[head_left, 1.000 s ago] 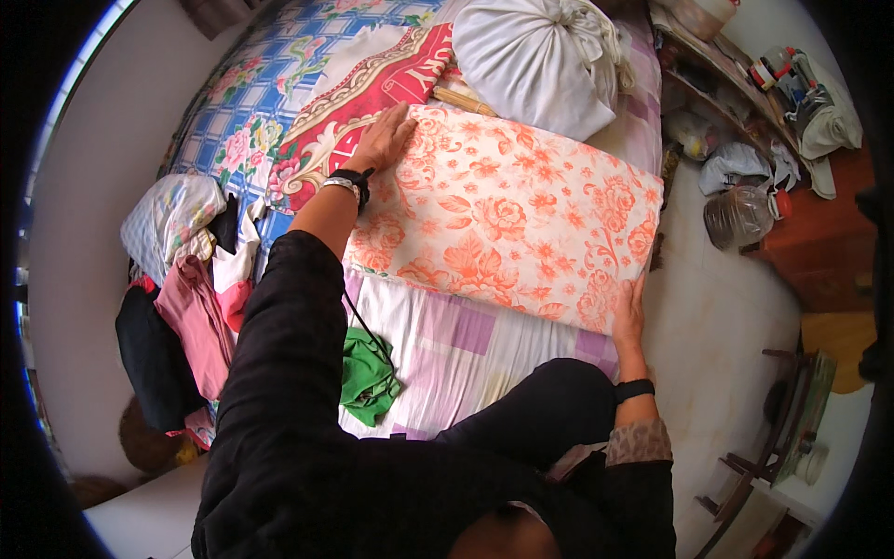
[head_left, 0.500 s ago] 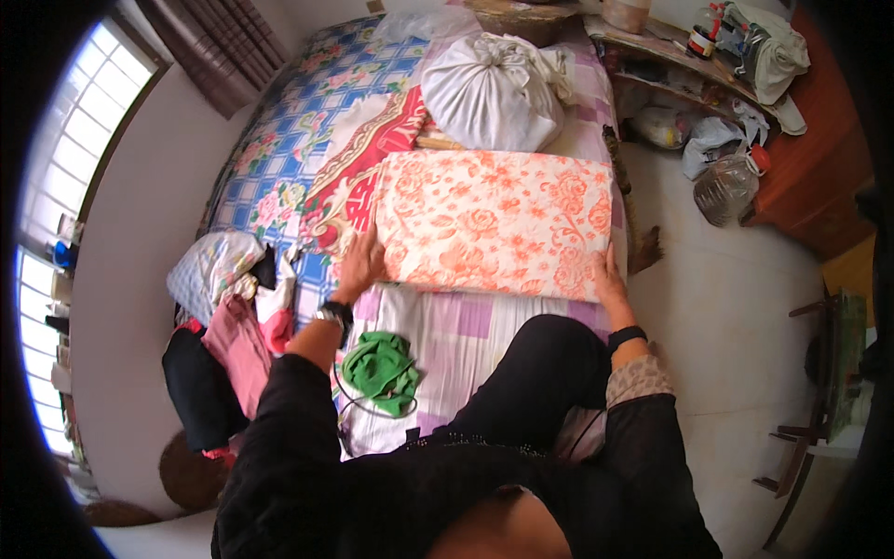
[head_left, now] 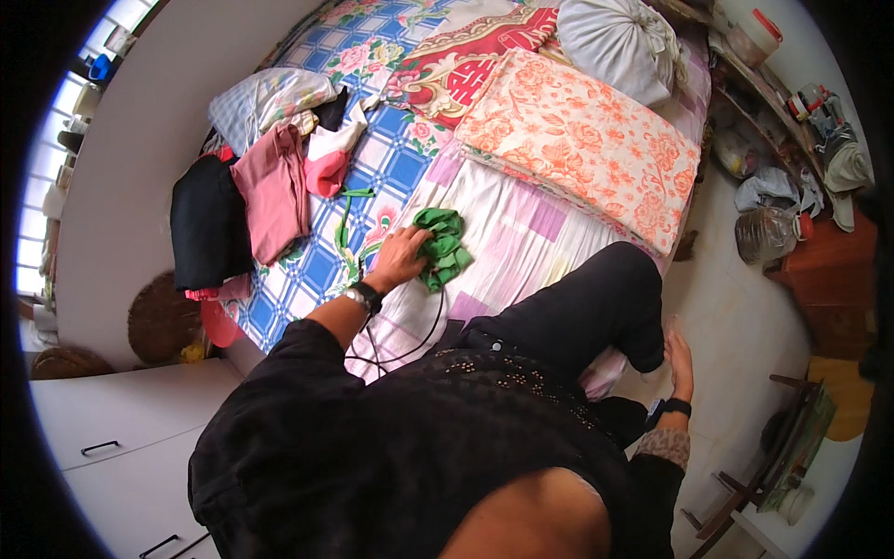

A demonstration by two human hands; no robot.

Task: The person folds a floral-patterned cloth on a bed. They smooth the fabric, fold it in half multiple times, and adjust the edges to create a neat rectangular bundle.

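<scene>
My left hand (head_left: 400, 256) has its fingers closed on the edge of a crumpled green cloth (head_left: 449, 250), which lies on the bed's near part. A green strap (head_left: 345, 219) lies on the checked sheet to its left. Beyond the hand, a folded quilt (head_left: 582, 140) with orange flowers on white rests at an angle, touched by neither hand. My right hand (head_left: 679, 356) hangs off the bed's right side beside my black-clad knee, its fingers stretched out and nothing in them. A thin black cord (head_left: 433, 326) runs from near the green cloth toward my lap.
Folded pink trousers (head_left: 272, 191), a black garment (head_left: 207, 224) and a bundled light bag (head_left: 265, 102) lie on the bed's left. Behind the quilt are a red patterned cloth (head_left: 470, 70) and a tied white sack (head_left: 619, 47). Shelves with bottles and bags line the right.
Both hands have left the floral quilt. My left hand has come down onto the green cloth; my right has dropped off the bed's side. The view has turned and shifted left.
</scene>
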